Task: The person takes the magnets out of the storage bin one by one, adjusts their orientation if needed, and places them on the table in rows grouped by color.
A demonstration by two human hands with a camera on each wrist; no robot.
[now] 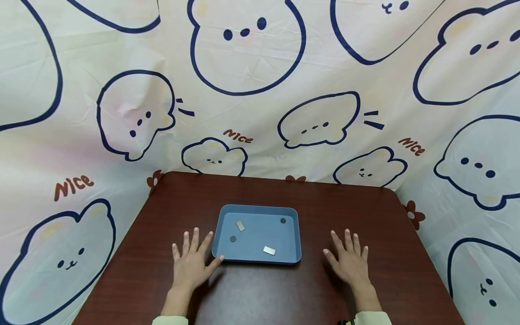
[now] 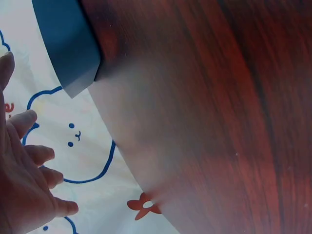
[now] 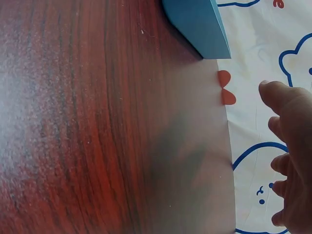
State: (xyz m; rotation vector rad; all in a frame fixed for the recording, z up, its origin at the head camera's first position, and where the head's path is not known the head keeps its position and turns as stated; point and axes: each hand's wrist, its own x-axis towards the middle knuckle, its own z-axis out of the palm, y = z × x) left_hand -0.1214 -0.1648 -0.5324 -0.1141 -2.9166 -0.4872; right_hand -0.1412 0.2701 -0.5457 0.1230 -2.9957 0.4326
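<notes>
A shallow blue tray [image 1: 260,225] lies on the dark brown table, with two small dark discs and two small pale rectangular pieces in it. One disc [image 1: 233,239] is at the left and the other disc [image 1: 283,220] at the back right. One pale piece [image 1: 240,225] sits toward the back left, the second pale piece [image 1: 269,250] near the front edge. My left hand [image 1: 191,264] is spread beside the tray's left side, thumb at its front left corner. To the right of the tray, my right hand [image 1: 350,262] has its fingers spread and holds nothing.
The wood-grain table [image 1: 260,293] has rounded back corners. A white cloth [image 1: 252,113] printed with bear outlines hangs behind it and along both sides. Each wrist view shows a corner of the tray and the table's edge.
</notes>
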